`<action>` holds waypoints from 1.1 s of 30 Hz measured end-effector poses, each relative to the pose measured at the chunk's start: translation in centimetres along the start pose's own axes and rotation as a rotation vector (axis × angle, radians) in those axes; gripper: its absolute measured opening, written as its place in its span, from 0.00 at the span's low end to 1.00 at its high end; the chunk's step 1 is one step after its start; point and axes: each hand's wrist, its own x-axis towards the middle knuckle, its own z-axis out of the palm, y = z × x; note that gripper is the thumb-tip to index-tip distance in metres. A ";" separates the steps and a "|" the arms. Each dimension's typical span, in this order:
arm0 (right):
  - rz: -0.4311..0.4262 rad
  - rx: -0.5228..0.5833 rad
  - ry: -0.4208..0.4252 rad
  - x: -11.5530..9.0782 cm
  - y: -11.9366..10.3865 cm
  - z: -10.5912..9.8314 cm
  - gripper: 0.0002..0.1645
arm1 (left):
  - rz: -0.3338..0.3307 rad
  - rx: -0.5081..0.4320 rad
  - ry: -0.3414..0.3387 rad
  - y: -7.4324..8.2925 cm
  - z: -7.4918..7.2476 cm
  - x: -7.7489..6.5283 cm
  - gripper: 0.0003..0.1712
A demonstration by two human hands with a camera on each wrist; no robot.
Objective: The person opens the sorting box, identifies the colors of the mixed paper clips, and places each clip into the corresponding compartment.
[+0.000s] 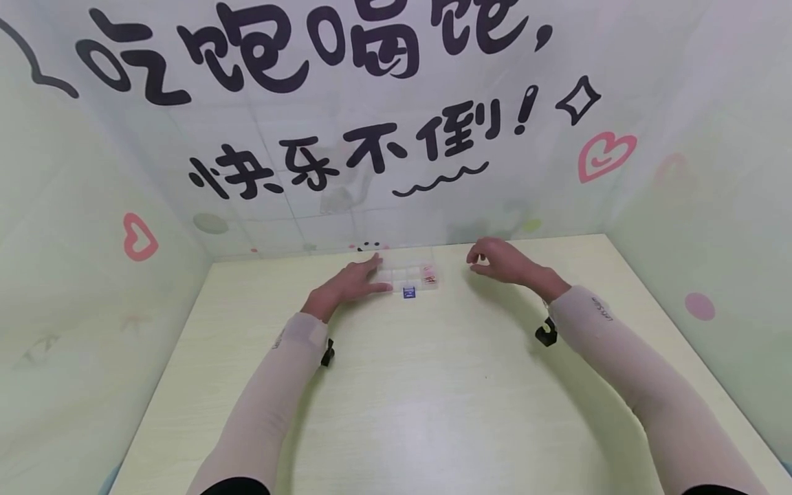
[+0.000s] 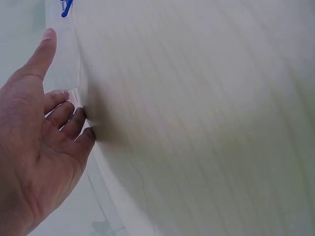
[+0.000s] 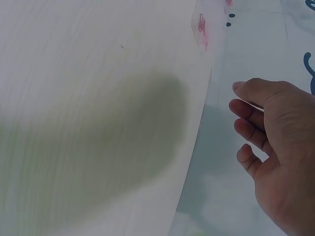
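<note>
A clear plastic compartment box (image 1: 402,277) lies on the table near its back edge, its transparent lid (image 1: 405,256) laid back behind it. Red paper clips (image 1: 430,278) sit at its right end; one shows as a pinkish-red loop in the right wrist view. A blue label (image 1: 409,293) marks the front. My left hand (image 1: 349,282) grips the left end, thumb along the front wall and fingers at the side and back. To the right of the box, my right hand (image 1: 502,261) hovers over the table with fingers loosely bent; nothing shows between them.
The pale wooden table (image 1: 396,392) reaches back to a white cloth wall (image 1: 346,206) with large black lettering and drawings. Cloth side walls (image 1: 699,227) stand to the left and right. Black straps (image 1: 546,333) hang below both wrists.
</note>
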 end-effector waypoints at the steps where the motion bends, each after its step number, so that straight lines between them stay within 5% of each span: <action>1: -0.002 -0.001 -0.001 -0.3 0.1 -0.2 0.09 | -0.001 -0.002 0.000 0.0 0.0 0.0 0.58; 33: 0.113 -0.003 -0.117 -8.6 5.1 -3.6 0.11 | -0.021 -0.013 -0.006 0.0 0.0 0.0 0.57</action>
